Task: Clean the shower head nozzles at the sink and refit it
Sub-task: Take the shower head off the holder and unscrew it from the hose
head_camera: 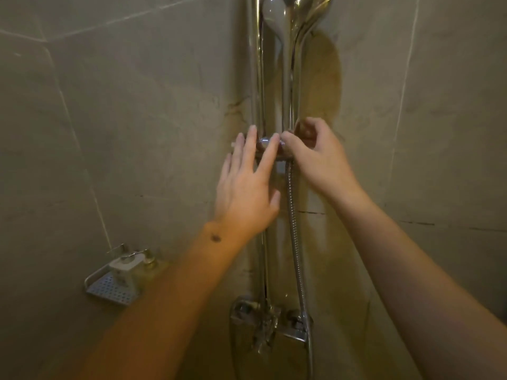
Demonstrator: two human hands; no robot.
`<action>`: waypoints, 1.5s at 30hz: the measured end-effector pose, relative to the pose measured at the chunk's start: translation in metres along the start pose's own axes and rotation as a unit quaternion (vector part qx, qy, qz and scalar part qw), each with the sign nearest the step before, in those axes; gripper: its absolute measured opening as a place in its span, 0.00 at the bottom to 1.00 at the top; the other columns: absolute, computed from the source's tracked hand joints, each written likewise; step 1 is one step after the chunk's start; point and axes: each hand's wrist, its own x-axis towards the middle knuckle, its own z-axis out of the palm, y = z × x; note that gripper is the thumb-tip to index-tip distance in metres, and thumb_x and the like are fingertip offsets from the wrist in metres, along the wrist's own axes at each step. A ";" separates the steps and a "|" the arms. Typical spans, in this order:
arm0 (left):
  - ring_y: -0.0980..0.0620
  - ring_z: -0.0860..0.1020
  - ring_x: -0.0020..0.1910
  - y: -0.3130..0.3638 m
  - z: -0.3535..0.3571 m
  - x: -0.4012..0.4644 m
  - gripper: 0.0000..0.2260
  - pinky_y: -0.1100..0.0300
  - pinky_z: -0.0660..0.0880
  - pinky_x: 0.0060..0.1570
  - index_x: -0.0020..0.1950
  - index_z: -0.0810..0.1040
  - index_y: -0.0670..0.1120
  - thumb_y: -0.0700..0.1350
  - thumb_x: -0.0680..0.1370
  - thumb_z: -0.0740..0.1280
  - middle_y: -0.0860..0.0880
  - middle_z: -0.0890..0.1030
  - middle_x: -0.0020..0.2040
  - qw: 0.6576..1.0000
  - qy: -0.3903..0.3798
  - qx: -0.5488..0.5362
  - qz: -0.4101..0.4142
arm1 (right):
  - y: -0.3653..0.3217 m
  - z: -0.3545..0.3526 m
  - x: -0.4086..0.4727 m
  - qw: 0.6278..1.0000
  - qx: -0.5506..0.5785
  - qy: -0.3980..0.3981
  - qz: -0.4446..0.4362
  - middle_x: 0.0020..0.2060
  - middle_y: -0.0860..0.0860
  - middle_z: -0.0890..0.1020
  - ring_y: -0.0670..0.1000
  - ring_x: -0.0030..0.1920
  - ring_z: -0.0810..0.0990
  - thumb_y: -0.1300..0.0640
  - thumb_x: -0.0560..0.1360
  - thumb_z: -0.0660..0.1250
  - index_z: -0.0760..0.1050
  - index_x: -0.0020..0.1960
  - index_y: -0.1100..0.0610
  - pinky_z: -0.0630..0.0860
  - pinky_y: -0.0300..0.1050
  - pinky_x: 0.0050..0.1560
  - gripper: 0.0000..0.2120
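Tiled wall point(137, 133): grey-beige tiles with pale grout lines, meeting in a corner behind the fittings; a brownish stain lies right of the rail.
Chrome slide rail point(258, 78): upright, running from the top edge down to the mixer.
Shower head point(285, 37): chrome, seated upright in the bracket, its head at the top edge, its handle running down to the hands.
Flexible metal hose point(295, 229): hangs from the handle's lower end down to the right side of the mixer.
Wall mixer tap point(269, 322): chrome, low centre.
Corner shelf point(109, 290): perforated, low left, carrying pump bottles.
Left hand point(247, 193): grip wide, fingers straight, fingertips resting on the bracket.
Right hand point(315, 154): grip narrow, fingers curled round the base of the handle at the bracket.
Slider bracket point(264, 142): chrome, on the rail between the two hands, mostly covered.
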 end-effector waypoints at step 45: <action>0.40 0.83 0.54 -0.063 -0.002 -0.159 0.21 0.47 0.82 0.50 0.63 0.75 0.43 0.47 0.72 0.72 0.37 0.83 0.55 0.584 0.005 -0.754 -0.300 | 0.058 0.084 -0.176 0.887 0.251 -0.367 0.124 0.31 0.49 0.76 0.45 0.26 0.68 0.54 0.75 0.65 0.74 0.47 0.61 0.63 0.36 0.26 0.09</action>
